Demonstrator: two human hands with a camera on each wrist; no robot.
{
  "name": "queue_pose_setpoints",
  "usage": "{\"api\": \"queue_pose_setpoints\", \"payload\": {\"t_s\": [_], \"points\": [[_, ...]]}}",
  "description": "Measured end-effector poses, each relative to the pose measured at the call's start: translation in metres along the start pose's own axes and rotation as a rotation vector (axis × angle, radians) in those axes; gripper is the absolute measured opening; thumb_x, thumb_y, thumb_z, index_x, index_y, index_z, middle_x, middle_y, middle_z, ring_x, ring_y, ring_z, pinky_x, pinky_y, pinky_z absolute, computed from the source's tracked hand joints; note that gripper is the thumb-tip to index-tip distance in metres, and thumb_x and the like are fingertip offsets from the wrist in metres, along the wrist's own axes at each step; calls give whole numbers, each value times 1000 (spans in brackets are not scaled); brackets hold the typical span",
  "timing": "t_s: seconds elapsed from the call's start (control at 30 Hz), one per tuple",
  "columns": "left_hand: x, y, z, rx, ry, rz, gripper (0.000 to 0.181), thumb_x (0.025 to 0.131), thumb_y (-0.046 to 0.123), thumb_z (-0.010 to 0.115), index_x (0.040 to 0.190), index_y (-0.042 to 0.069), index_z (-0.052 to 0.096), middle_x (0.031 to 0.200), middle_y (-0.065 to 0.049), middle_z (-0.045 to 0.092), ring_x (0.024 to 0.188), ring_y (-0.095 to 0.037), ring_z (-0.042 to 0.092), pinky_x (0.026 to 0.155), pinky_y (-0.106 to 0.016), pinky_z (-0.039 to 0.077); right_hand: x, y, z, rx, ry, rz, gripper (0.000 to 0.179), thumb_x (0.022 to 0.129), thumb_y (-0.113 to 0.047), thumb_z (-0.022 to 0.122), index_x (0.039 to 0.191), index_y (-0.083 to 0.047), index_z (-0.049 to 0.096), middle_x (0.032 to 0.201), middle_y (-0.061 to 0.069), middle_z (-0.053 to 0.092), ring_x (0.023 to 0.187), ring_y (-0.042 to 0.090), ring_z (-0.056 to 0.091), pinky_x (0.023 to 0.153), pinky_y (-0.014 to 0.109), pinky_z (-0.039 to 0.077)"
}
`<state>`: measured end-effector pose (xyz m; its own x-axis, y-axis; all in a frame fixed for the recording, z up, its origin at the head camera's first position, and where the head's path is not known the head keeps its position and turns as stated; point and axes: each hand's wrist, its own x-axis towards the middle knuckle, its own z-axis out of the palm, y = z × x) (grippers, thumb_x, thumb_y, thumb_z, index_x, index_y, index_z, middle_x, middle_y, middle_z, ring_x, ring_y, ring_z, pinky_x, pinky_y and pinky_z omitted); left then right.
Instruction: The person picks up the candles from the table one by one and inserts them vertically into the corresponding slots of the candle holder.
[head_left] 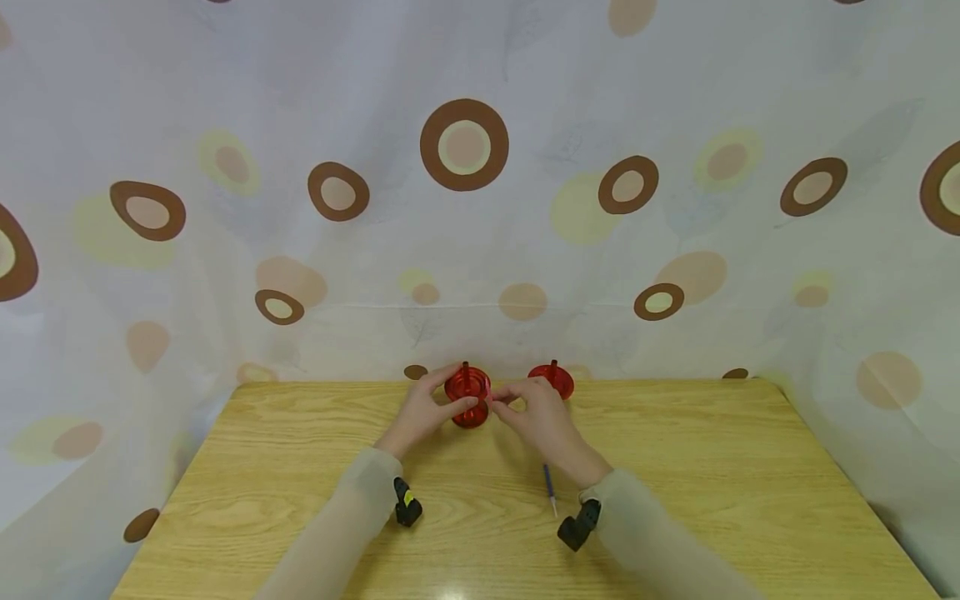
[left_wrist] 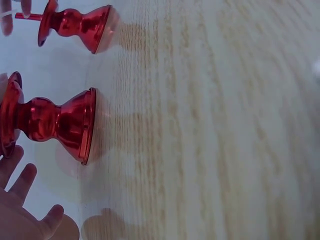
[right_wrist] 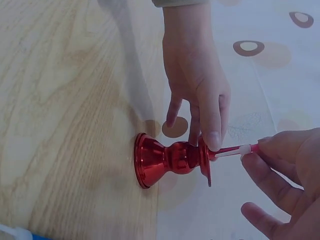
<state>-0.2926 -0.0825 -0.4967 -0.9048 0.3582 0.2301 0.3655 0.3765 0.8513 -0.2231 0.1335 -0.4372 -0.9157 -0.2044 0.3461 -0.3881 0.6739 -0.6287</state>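
Note:
A shiny red candle holder [head_left: 471, 415] stands upright near the table's back edge; its flared foot [right_wrist: 150, 160] and dish show in the right wrist view. My left hand [head_left: 422, 414] grips the holder's dish, thumb on the near side, some fingers spread. Between thumb and forefinger, my right hand [head_left: 543, 423] pinches a thin pink candle [right_wrist: 255, 148] with a white plastic holder and spike [right_wrist: 226, 153]. The spike points towards the holder's upright red stem, just above the dish; whether they touch I cannot tell.
A second red candle holder [head_left: 552, 383] stands behind my right hand, its stem upright. On the wooden table [head_left: 300, 467] lies a blue candle [head_left: 550, 487] with a white tip, near my right wrist. Patterned white cloth [head_left: 480, 250] hangs along the back and sides.

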Motion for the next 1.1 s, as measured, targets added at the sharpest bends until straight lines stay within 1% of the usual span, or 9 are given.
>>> {"api": "queue_pose_setpoints", "payload": {"t_s": [0.17, 0.37, 0.57, 0.7, 0.87, 1.03, 1.1], "points": [[0, 0, 0, -13, -3, -11, 69, 93, 24, 82, 153, 5, 52, 156, -13, 51, 148, -32, 42, 122, -53, 31, 7, 0, -2, 10, -20, -13, 14, 95, -17, 78, 105, -8, 82, 103, 2, 80, 102, 28, 65, 95, 48, 47], [0, -2, 1, -1, 8, 0, 68, 93, 27, 82, 152, 7, 54, 155, -11, 53, 147, -31, 44, 122, -55, 32, 14, -1, -3, 28, -40, 21, 16, 98, -19, 75, 108, -8, 81, 108, 3, 79, 113, 32, 62, 102, 54, 46], [1, -3, 1, -5, 13, -8, 67, 93, 27, 82, 151, 7, 55, 154, -11, 54, 147, -31, 44, 122, -55, 32, 22, 0, -3, 57, -54, 33, 16, 99, -20, 73, 110, -9, 81, 109, 2, 78, 117, 32, 62, 107, 56, 43], [1, -4, 0, -7, -1, 17, 68, 94, 27, 81, 152, 6, 54, 155, -12, 53, 148, -32, 44, 121, -56, 32, 27, -1, -4, 80, -66, 39, 18, 100, -21, 73, 112, -9, 81, 111, 2, 78, 118, 31, 63, 108, 55, 44], [1, -6, -1, 0, -13, 37, 68, 94, 27, 80, 153, 7, 52, 156, -10, 52, 147, -30, 44, 121, -53, 34, 34, -1, -3, 121, -79, 54, 20, 101, -23, 72, 113, -10, 81, 110, 1, 78, 120, 29, 62, 109, 53, 45], [1, -6, -1, -2, -16, 35, 68, 95, 28, 80, 153, 8, 52, 156, -10, 52, 147, -30, 45, 121, -54, 34, 43, -3, -1, 151, -82, 58, 19, 101, -21, 71, 111, -8, 81, 109, 1, 78, 119, 27, 65, 105, 52, 50], [1, -7, 0, 1, -20, 19, 68, 95, 29, 80, 154, 10, 52, 157, -7, 51, 148, -28, 44, 121, -52, 33, 46, -4, 0, 152, -80, 59, 20, 101, -22, 70, 110, -8, 81, 109, 2, 78, 119, 27, 64, 105, 53, 50]]}}
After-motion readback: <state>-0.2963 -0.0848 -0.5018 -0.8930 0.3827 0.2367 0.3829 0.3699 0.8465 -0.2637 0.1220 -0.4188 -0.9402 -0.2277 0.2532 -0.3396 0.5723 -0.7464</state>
